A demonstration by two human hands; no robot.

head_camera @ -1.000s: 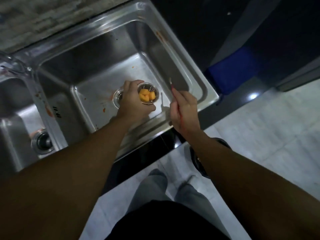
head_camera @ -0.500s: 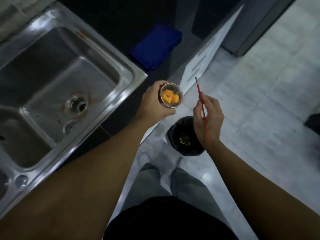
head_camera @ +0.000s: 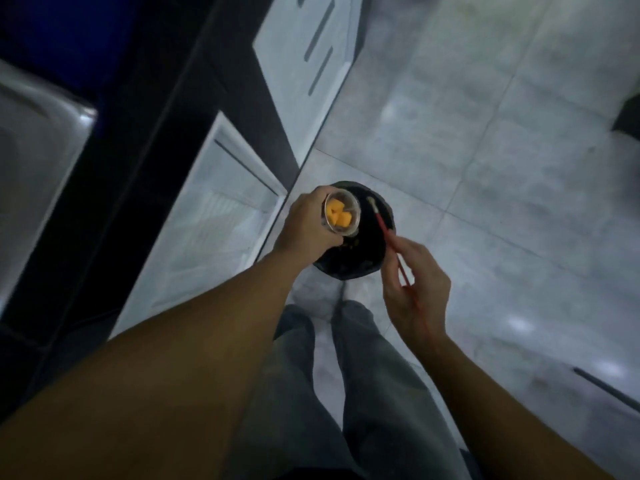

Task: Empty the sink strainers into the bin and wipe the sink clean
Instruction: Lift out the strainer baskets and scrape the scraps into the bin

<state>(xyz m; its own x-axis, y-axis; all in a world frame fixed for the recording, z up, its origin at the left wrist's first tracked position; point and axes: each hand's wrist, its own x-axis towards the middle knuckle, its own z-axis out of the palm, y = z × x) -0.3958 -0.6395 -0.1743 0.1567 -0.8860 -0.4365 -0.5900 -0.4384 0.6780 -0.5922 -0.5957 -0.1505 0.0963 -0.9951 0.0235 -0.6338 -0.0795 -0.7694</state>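
Round metal sink strainer (head_camera: 343, 231), gripped by left hand (head_camera: 308, 223) over the black bin (head_camera: 369, 247), likely needs tipping next; right hand (head_camera: 415, 292) pinches a thin red brush (head_camera: 382, 227)

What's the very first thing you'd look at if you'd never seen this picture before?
The bright orange food chunks jump out first, sitting in the metal strainer that the left hand holds over the black bin on the pale tiled floor. Next comes the thin red-handled brush, pinched in the right hand, its tip pointing toward the strainer above the bin.
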